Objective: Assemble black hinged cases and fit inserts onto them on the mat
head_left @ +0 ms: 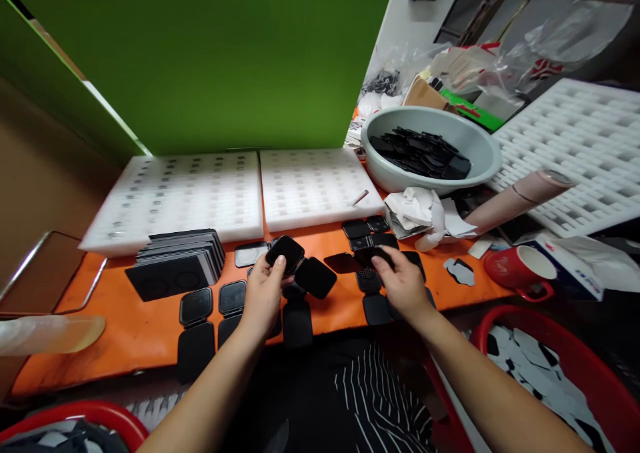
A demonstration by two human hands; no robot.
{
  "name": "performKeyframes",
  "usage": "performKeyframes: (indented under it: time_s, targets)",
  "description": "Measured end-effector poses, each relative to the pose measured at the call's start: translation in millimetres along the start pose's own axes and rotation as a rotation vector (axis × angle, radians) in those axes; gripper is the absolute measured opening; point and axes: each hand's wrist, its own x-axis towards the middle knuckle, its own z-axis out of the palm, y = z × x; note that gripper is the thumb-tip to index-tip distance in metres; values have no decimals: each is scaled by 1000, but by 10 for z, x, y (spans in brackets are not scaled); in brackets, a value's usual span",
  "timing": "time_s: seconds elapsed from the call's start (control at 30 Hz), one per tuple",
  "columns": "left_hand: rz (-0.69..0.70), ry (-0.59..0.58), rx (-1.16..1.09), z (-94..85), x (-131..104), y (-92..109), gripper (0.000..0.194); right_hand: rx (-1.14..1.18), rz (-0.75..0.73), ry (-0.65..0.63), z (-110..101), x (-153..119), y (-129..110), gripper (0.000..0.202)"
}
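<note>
My left hand (267, 287) grips a black hinged case (316, 277), whose two square halves are spread apart, with the thumb on the upper half. In my right hand (404, 281) is another dark hinged case (345, 262), also unfolded and held just above the table. Several more black hinged cases lie unfolded on the orange tabletop (145, 329) around both hands, such as one case (195, 306) at the left. Left of my left hand stands a row of dark flat panels (173, 273). My fingers hide parts of both held cases.
White slotted foam boards (200, 199) lie at the back before a green panel (225, 59). A grey basin (370, 149) of black pieces, crumpled paper (417, 206), a pink bottle (520, 199) and a red mug (520, 269) stand right. Red tubs (600, 366) sit below the table edge.
</note>
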Motion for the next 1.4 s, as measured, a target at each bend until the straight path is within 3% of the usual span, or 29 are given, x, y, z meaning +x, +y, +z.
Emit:
performKeyframes:
  time_s: [0.07, 0.2, 0.4, 0.7, 1.1, 1.27, 1.4]
  targets:
    - [-73, -26, -68, 5, 26, -8, 45, 200, 190, 24, 5, 147, -77, 32]
    - [-146, -58, -135, 18, -3, -42, 41, 565, 447, -53, 66, 271, -150, 40]
    - [-252, -68, -197, 67, -63, -12, 34, 663, 598, -102, 163, 202, -224, 47]
    - [-228, -93, -215, 105, -122, -12, 46, 563, 622, -273, 344, 161, -118, 39]
    - [-230, -73, -217, 72, -143, -42, 39, 315, 623, -395, 544, 145, 4, 17]
    - [-218, -78, -261, 38, -137, -26, 37, 357, 658, -414, 562, 163, -3, 18]
    - [-293, -73, -272, 21, -140, -22, 35, 455, 665, -449, 539, 162, 27, 25]
